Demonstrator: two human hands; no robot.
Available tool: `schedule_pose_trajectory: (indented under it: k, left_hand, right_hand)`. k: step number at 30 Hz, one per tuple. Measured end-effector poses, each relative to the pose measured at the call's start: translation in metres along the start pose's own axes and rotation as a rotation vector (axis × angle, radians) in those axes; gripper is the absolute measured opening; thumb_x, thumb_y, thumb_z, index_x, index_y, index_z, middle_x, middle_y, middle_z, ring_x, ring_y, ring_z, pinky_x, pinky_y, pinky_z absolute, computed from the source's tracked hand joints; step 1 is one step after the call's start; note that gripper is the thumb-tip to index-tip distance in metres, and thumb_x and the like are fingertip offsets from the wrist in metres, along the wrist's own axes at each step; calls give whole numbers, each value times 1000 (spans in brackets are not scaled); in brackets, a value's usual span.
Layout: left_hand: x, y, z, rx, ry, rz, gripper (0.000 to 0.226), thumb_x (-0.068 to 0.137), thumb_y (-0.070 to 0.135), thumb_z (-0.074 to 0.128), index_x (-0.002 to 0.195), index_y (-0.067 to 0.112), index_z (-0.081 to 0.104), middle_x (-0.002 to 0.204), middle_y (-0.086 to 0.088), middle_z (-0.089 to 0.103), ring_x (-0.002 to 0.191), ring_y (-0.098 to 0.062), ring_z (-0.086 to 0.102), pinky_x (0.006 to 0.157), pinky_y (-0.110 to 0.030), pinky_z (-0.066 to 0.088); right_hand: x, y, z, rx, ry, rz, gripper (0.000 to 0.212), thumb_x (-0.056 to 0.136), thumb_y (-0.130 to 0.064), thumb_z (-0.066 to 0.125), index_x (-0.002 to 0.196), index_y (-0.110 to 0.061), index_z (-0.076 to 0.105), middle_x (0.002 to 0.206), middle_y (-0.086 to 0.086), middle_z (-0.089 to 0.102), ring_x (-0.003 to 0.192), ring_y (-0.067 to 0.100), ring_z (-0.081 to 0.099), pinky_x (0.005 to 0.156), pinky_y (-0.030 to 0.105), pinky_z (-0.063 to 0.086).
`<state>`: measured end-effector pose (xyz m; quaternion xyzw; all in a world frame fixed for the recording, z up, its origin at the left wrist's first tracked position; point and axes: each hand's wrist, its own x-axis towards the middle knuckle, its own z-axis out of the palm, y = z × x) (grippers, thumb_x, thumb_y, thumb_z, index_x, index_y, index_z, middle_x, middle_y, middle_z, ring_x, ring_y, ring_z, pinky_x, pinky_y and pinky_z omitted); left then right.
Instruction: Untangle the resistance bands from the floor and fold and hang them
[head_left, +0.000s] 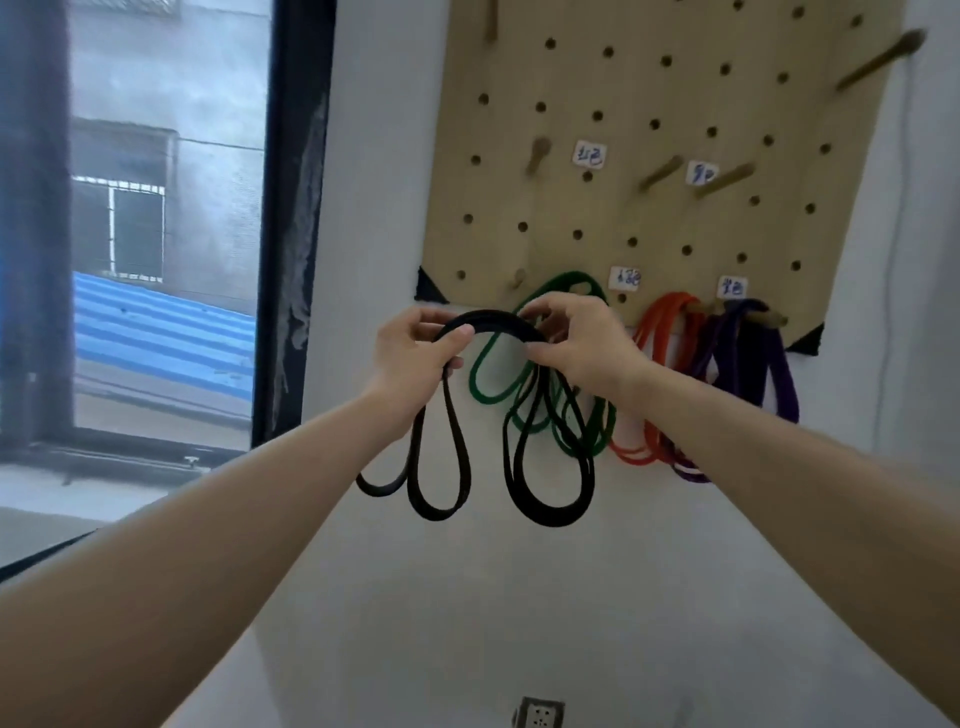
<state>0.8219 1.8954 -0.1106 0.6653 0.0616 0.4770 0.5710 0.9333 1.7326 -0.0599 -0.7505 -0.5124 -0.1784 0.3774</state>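
now at the hanging step, by my reading: left hand (415, 358) and right hand (582, 343) each hold the folded black band (491, 319) in a pinching grip just below the pegboard (649, 218), in front of the hung green band (483, 384); next move likely needs its arch lifted over a free peg (660, 171) higher on the pegboard.

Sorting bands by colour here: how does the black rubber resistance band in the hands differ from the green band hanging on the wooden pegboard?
The black rubber resistance band is gripped by the left hand and right hand; the green resistance band hangs on the wooden pegboard. The black band's loops reach lower than the green band's. The black band is in front, partly hiding the green band. Both are folded into several hanging loops.
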Motion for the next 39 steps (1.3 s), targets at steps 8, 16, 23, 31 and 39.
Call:
schedule_pose_trajectory:
  k: [8, 16, 23, 31, 39]
  left_hand:
    - [65, 25, 32, 7, 49, 113, 19, 91, 22, 73, 106, 15, 63, 92, -3, 69, 85, -24, 71, 81, -34, 59]
    - [123, 23, 57, 137, 76, 217, 14, 85, 32, 76, 91, 35, 63, 88, 5, 72, 81, -19, 73, 84, -46, 60]
    - [145, 0, 65, 184, 94, 247, 16, 88, 32, 73, 87, 41, 60, 91, 6, 71, 86, -17, 71, 85, -44, 60]
    - [151, -28, 66, 186, 82, 269, 15, 88, 31, 74, 102, 30, 67, 95, 5, 72, 89, -14, 69, 83, -33, 58]
    - [165, -17, 67, 291, 50, 345, 17, 92, 30, 70, 108, 28, 68, 94, 17, 66, 91, -2, 63, 79, -20, 50]
  right_hand:
    - [57, -10, -28, 145, 53, 134, 33, 89, -8, 74, 112, -30, 64, 101, 12, 74, 90, 30, 74, 81, 49, 62]
    - [95, 11, -26, 105, 164, 167, 30, 90, -13, 72, 113, -32, 62, 98, 7, 71, 86, 27, 73, 80, 48, 62]
    - [109, 17, -5, -380, 160, 83, 28, 93, -14, 66, 120, -17, 61, 108, 8, 67, 96, 27, 63, 78, 35, 51]
    - [100, 47, 41, -119, 301, 12, 43, 88, -13, 74, 127, -24, 58, 111, 0, 70, 99, 19, 65, 86, 35, 54]
    - [123, 55, 73, 40, 546, 59, 42, 92, -15, 68, 132, -24, 58, 114, 0, 71, 108, 21, 65, 96, 37, 52]
